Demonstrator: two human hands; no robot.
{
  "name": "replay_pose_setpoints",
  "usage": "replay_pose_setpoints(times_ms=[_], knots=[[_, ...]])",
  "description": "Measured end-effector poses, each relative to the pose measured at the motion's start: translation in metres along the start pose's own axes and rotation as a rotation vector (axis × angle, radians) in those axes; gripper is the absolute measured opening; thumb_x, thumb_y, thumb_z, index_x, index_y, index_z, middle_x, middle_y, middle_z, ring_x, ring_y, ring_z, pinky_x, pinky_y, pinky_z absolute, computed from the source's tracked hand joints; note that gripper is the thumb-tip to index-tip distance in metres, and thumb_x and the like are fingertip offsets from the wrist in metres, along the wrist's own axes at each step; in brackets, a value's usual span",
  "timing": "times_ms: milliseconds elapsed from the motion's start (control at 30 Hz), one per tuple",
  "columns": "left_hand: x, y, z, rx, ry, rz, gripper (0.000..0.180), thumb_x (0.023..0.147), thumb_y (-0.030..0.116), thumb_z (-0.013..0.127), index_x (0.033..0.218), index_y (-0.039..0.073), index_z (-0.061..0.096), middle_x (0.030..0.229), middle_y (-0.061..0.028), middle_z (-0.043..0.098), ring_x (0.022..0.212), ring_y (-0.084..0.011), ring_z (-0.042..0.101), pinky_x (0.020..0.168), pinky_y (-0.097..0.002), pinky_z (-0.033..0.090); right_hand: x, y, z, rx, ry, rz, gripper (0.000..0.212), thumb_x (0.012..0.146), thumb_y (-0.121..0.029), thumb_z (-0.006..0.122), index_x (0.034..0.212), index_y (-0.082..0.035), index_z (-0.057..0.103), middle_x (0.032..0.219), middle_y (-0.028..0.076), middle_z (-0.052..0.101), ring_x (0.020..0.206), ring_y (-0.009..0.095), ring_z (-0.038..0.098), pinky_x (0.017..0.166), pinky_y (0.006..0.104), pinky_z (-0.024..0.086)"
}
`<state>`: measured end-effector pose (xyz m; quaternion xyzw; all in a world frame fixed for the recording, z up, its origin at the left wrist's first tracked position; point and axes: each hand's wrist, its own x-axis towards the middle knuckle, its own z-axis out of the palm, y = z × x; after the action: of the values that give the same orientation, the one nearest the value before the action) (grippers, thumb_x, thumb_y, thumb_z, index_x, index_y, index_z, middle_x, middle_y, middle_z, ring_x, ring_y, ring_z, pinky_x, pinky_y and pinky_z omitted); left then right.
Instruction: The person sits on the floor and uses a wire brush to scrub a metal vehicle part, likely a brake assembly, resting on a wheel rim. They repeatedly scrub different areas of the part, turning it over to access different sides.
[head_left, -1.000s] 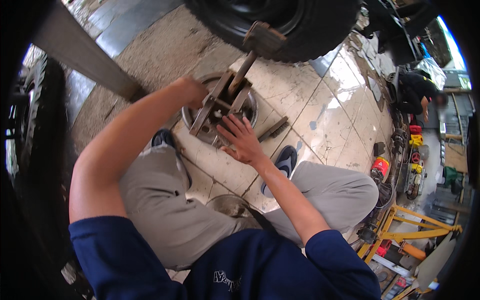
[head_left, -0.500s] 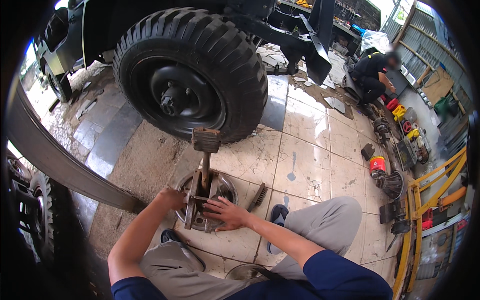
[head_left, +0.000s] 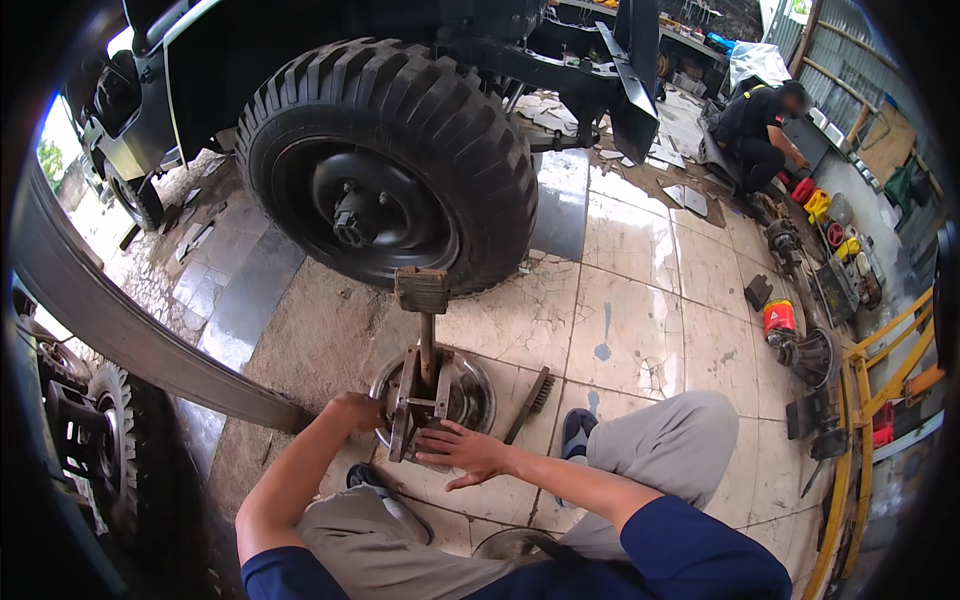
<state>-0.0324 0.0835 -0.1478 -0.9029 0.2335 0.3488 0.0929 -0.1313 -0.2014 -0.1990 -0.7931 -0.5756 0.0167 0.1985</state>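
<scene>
A metal pedal bracket point(head_left: 402, 428) stands in front of me. Its arm rises to a worn, ridged pedal pad point(head_left: 421, 291), and a shiny round metal stand point(head_left: 481, 388) shows beneath the bracket. At the bracket's left side my left hand point(head_left: 354, 411) is closed; its fingertips and whatever they grip are hidden. My right hand point(head_left: 468, 452) lies against the bracket's near right side, fingers stretched and spread. A wire brush point(head_left: 531, 402) rests on the tiles to the right of the stand.
A vehicle's large black tyre point(head_left: 487, 170) stands just beyond the pedal. A curved grey beam point(head_left: 150, 335) runs along the left. At right are a yellow metal frame point(head_left: 853, 470), a red can point(head_left: 779, 318) and an axle part point(head_left: 808, 358). Another person point(head_left: 757, 135) squats at far right.
The view has shifted, so the scene sits a little lower and to the right. My left hand stays at the bracket's side, and my right hand still lies spread against it.
</scene>
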Motion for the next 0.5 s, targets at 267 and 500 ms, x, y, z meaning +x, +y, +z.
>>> replay_pose_setpoints(times_ms=[267,500], knots=[[0.0,0.001,-0.006,-0.052,0.022,0.021,0.048,0.089,0.045,0.061,0.123,0.012,0.066,0.121,-0.0139,0.069,0.113,-0.0318,0.066,0.094,-0.0435,0.053,0.011,0.02,-0.008,-0.031,0.07,0.168,0.077,0.089,-0.062,0.058,0.148,-0.014,0.043,0.156,0.013,0.036,0.149,0.029,0.025,0.121,0.0511,0.017],[-0.021,0.008,-0.046,0.001,-0.007,-0.081,0.064,0.096,0.049,0.055,0.15,0.018,0.041,0.138,-0.0137,0.058,0.127,-0.0326,0.055,0.105,-0.0442,0.046,0.006,0.013,-0.003,-0.068,0.042,0.152,0.079,0.091,-0.064,0.053,0.15,-0.013,0.041,0.158,0.011,0.033,0.149,0.027,0.024,0.122,0.0501,0.015]])
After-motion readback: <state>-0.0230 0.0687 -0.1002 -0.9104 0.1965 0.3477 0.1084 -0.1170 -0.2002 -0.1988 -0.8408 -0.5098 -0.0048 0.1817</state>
